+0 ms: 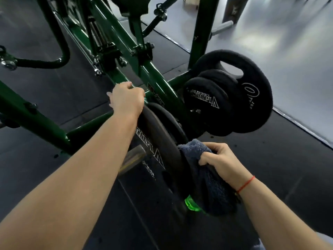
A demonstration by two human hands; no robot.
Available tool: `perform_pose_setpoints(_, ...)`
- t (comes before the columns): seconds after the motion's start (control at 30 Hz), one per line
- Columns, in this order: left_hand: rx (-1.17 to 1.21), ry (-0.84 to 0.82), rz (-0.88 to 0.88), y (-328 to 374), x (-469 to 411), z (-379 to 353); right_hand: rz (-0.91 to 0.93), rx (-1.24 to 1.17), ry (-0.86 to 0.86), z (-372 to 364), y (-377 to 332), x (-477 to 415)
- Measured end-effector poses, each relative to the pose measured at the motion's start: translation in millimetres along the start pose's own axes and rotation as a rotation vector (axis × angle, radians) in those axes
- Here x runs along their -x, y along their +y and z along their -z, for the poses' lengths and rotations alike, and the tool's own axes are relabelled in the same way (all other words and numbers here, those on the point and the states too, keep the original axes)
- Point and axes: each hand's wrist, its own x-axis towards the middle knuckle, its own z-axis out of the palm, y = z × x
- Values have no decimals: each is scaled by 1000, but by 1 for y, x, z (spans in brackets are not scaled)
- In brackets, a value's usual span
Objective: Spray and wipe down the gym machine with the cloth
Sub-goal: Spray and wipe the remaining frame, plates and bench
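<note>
Mid-wipe, likely: right hand fingers clutch the cloth against the weight plate rim, left hand fingers curled, hold unclear; green frame seemingly not yet wiped.

green frame bars crossing ahead, stacked weight plates blocking right, open floor between bars left

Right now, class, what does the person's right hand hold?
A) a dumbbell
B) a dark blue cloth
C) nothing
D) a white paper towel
B: the right hand grips a dark blue cloth, bunched against the rim of the near weight plate.
</note>
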Motion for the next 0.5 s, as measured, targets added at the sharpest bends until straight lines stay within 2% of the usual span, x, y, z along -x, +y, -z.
perform_pose_setpoints(0.13, -372, -65, -197, -1, 3, 0, -100, 58, 147, -10, 15, 19)
perform_pose_setpoints(0.23, -604, -107, -478, 7, -1, 2, -123, 33, 311, -28, 25, 28)
perform_pose_setpoints(0.3, -722, -218, -592, 13, -3, 1, -120, -5, 375, -34, 30, 27)
perform_pose_setpoints(0.4, -799, -374, -586, 16, -9, 1, -137, -36, 425, -38, 43, 22)
perform_pose_setpoints(0.5, -855, -417, -573, 13, -19, -1, -167, -16, 433, -41, 62, 18)
